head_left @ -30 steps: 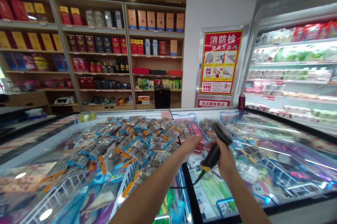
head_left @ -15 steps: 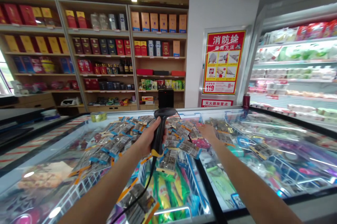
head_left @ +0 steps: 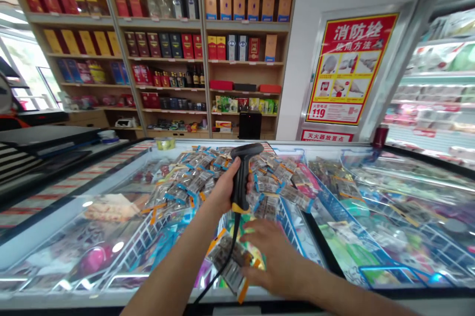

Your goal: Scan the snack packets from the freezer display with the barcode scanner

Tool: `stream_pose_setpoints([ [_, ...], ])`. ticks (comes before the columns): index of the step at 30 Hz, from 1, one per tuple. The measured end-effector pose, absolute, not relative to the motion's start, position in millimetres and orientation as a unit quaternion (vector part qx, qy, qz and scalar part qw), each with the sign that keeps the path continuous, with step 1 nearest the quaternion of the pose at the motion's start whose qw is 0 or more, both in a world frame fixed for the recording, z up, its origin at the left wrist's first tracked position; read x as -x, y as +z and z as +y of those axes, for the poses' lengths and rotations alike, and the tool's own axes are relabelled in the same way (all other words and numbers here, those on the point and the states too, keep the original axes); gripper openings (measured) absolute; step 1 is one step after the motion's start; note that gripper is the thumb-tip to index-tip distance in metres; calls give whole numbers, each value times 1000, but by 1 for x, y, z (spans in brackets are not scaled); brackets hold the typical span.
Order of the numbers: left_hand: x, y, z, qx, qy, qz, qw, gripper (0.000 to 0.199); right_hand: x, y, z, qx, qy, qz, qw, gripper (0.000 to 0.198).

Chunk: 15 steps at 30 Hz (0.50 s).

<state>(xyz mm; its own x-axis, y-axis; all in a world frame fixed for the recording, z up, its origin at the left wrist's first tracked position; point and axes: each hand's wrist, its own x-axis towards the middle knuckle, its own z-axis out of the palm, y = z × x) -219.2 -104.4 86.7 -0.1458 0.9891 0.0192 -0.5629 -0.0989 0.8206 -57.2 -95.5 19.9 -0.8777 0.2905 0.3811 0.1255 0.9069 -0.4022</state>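
A black barcode scanner (head_left: pixel 242 180) with a yellow-tipped handle is upright in my left hand (head_left: pixel 223 188), whose fingers wrap round the grip. Its cable hangs down across a small clear packet (head_left: pixel 230 259) with orange edges, which lies near the front of the chest freezer. Over the right side of that packet is my right hand (head_left: pixel 274 256), open, with thumb and fingers spread apart. Whether its fingertips touch the packet I cannot tell. Beyond the scanner, a heap of similar packets (head_left: pixel 198 172) with blue and orange edges is spread across the freezer top.
White wire baskets (head_left: pixel 137 242) stand inside the freezer, left of a dark divider bar (head_left: pixel 322 244). A roll of tape (head_left: pixel 165 143) rests at the back left edge. Shelves of boxed goods (head_left: pixel 204 61) line the far wall, beside a red fire-hydrant poster (head_left: pixel 351 68).
My right hand has come back from the heap's far right side to the packet near the front. The left hand still holds the scanner. The view has shifted left and down.
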Motion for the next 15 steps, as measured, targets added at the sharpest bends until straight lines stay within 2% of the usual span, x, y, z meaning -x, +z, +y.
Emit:
stream_pose_setpoints([
  [3, 228, 104, -115, -318, 688, 312, 573, 46, 69, 13, -121, 32, 168, -974, 147, 51],
  [6, 239, 116, -124, -329, 685, 307, 572, 47, 79, 8, -96, 34, 93, -987, 128, 50],
  [11, 244, 108, -115, -342, 664, 322, 581, 42, 88, 8, -33, 124, 31, -971, 203, 39],
  [13, 236, 95, -105, -327, 651, 344, 592, 41, 86, 13, -20, 118, 41, -962, 244, 38],
  [15, 223, 80, -97, -313, 637, 374, 597, 39, 78, 20, -8, 99, 84, -949, 287, 29],
])
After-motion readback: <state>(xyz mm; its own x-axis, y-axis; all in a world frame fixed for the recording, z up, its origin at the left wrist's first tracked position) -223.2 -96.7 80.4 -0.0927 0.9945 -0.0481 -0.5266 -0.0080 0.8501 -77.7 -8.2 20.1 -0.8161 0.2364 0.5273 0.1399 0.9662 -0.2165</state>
